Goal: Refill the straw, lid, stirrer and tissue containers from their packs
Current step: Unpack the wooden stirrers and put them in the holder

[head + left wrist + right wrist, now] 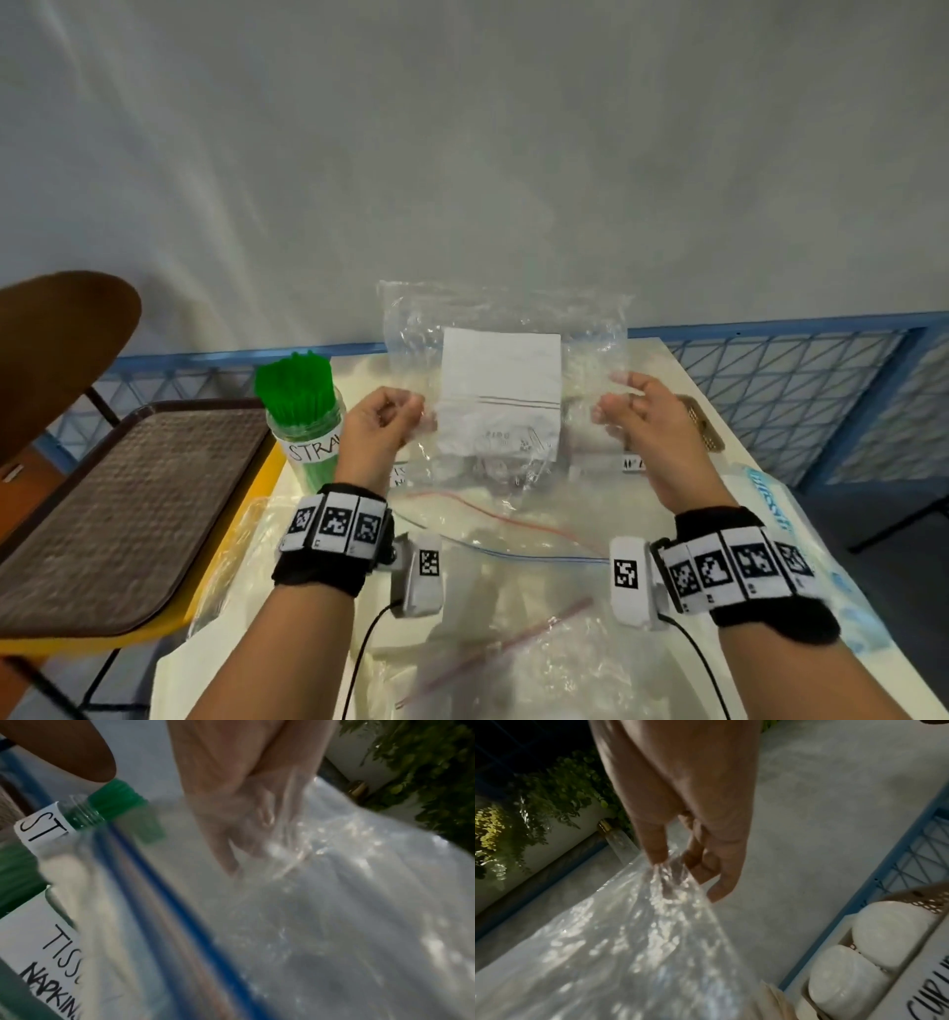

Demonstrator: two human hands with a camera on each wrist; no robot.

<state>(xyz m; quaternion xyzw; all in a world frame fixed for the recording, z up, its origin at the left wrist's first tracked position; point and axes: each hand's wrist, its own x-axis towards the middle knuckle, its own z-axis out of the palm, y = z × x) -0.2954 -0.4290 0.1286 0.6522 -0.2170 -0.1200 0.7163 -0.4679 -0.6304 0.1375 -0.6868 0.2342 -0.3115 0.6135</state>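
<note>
I hold a clear zip bag [506,318] upright above the table, a white stack of tissues [500,395] inside it. My left hand [382,419] pinches its left side [259,833] and my right hand [634,406] pinches its right side [677,874]. Below the bag, the tissue container's label [51,959] reads TISSUE NAPKINS; the container itself is mostly hidden. A jar of green straws [303,406] labelled STRAW stands to the left. White cup lids [875,949] sit in a tan perforated basket [934,898] on the right.
Several empty clear zip bags [493,606] lie on the cream table [719,426] near me. A blue-and-white pack [785,519] lies at the right edge. A brown tray [123,514] rests on a chair at left. A blue railing [801,380] runs behind the table.
</note>
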